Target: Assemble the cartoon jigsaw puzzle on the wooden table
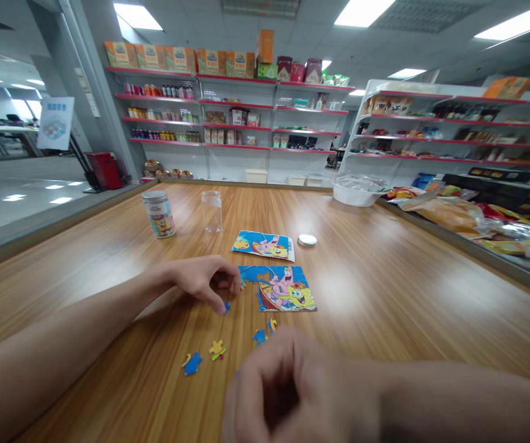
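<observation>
A partly joined jigsaw puzzle (287, 295) lies flat on the wooden table, its left part showing gaps. My left hand (207, 280) rests at its left edge, fingers curled and thumb apart from them. Beside the thumb tip is a blue puzzle piece (227, 306). Close to the camera, my right hand (287, 387) is blurred, its fingers curled into a pinch; what they hold, if anything, is hidden. Loose pieces lie between the hands: a yellow piece (217, 349), a blue piece (192, 363) and another blue piece (260, 336). Behind the puzzle lies a matching picture card (265, 245).
At the back left stand a printed can (158, 214) and a clear plastic jar (212, 211). A round silver lid (307, 240) lies right of the card. Farther back are a white bowl (357, 192) and packaged snacks (453, 215) along the right edge. Stocked shelves (237, 111) stand beyond.
</observation>
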{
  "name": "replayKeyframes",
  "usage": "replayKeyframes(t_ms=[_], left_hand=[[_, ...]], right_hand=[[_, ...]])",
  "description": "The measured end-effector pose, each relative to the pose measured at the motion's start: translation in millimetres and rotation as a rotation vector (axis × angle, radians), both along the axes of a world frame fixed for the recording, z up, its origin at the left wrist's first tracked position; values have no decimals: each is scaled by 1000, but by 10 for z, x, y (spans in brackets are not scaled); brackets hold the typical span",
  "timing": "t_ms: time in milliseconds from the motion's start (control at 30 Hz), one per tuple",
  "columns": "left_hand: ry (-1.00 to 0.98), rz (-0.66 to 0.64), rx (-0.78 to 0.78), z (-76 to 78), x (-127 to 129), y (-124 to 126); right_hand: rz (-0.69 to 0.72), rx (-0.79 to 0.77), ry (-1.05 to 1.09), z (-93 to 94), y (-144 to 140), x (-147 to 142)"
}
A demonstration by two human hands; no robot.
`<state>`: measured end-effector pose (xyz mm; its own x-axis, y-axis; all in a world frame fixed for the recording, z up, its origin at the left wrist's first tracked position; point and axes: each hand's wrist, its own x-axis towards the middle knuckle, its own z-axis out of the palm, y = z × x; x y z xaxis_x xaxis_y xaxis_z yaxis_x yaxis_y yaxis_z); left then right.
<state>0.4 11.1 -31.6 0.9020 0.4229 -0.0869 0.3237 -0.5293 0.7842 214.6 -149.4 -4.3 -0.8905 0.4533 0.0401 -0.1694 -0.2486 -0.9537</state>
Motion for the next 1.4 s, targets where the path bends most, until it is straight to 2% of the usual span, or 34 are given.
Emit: replayKeyframes(t_ms=[67,167,233,367,500,567,600,700,767,800,867,1000,1133,1233,1300,1400], left_hand=[[25,-13,71,5,21,-13],[56,-9,120,-2,45,-24],[73,5,97,-13,50,-25],[67,15,12,-48,40,-13],[60,1,38,-87,28,21],[64,-4,48,-105,26,40],[67,-6,49,-112,25,47],[62,-12,52,-126,26,54],[39,-23,55,-130,33,46],[24,-29,57,-133,39,39],[-7,-39,65,-143,57,23],[-82,-43,75,-181,106,-12],[-185,-47,156,-212,145,-53],[-283,-40,343,-223,163,-79],[-351,-19,509,-237,170,-81],[-455,65,743,-266,168,-56]], right_hand=[[-221,-93,100,-75,324,29],[-392,-125,165,-165,689,92],[-421,-135,181,-194,792,130],[-422,-151,174,-210,805,166],[-482,-116,131,-248,870,191],[-598,54,48,-291,932,218],[-682,212,-32,-317,957,233],[-848,847,-378,-405,956,260],[-819,1171,-561,-454,892,248],[-785,1263,-617,-470,850,231],[-727,1353,-668,-489,770,184],[-633,1373,-649,-507,705,79],[-692,1237,-637,-530,717,11],[-765,1124,-608,-497,731,17],[-815,1097,-595,-445,774,62],[-966,1086,-634,-377,927,185]])
